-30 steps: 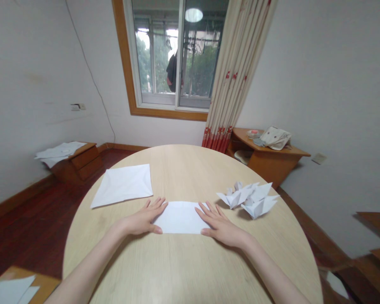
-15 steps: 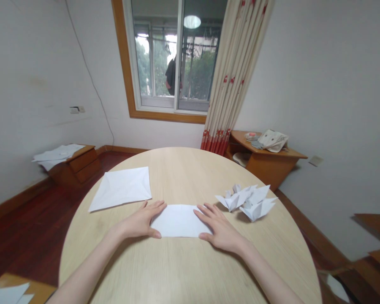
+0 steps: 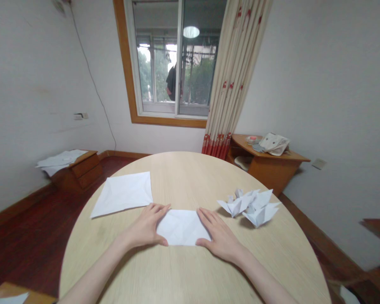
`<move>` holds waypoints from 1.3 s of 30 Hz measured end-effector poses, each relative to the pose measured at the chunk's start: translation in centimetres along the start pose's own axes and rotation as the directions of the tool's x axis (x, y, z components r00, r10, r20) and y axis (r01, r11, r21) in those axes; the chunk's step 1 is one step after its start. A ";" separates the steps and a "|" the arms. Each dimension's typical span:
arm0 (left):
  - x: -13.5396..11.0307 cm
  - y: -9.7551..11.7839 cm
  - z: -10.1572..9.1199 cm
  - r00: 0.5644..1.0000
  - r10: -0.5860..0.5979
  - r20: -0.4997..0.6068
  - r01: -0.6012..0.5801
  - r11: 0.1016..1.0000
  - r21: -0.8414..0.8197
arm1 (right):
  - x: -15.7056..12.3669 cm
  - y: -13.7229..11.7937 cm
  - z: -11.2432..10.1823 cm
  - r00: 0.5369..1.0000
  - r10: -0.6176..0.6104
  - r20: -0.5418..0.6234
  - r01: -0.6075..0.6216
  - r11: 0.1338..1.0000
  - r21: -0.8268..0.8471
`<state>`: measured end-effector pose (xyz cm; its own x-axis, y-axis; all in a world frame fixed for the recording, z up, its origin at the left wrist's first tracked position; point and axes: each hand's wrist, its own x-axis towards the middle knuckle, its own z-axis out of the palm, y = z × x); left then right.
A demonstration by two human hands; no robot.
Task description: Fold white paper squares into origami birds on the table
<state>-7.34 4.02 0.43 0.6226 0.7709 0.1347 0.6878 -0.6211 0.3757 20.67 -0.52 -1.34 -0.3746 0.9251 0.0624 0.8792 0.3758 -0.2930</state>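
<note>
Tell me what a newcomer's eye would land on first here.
Probably the left hand and right hand, at either end of a white sheet on the round table. Next might come the folded paper shapes to the right, then the red-patterned curtain beside the window.

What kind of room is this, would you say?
Probably a room in a home, though which one is unclear: a window has a patterned curtain beside it, a low drawer cabinet stands near the wall, and there's a round table.
</note>
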 end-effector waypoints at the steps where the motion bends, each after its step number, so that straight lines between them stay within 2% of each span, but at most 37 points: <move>1: 0.0 0.0 0.0 1.000 0.002 -0.008 -0.002 1.000 -0.005 | 0.0 0.0 0.0 1.000 0.008 0.008 -0.008 1.000 0.000; 14: 0.5 -0.8 0.6 0.975 0.089 -0.206 -0.101 0.994 -0.049 | -0.1 -0.5 0.0 0.996 -0.008 -0.093 0.008 1.000 -0.008; 21: 0.5 -0.9 0.7 0.961 0.107 -0.255 -0.139 0.984 -0.113 | 0.0 -0.5 0.1 0.991 -0.054 -0.125 0.053 0.999 -0.008; 28: 0.6 -0.8 0.8 0.942 0.121 -0.313 -0.144 0.988 -0.052 | 0.0 -0.4 0.3 0.985 -0.063 -0.160 0.057 0.997 -0.043; 33: 0.6 -0.7 0.9 0.891 0.137 -0.433 -0.200 0.974 -0.102 | 0.0 -0.3 0.5 0.952 -0.122 -0.280 0.095 0.990 -0.106; 39: 0.5 -0.1 0.9 0.783 0.195 -0.591 -0.298 0.951 -0.082 | -0.1 -0.5 0.2 0.874 -0.227 -0.431 0.154 0.968 -0.197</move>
<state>-6.75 4.31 -0.33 0.4012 0.5660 0.7202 0.4377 -0.8091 0.3921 20.19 -0.85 -1.40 -0.3998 0.7466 0.5317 0.8516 0.5171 -0.0858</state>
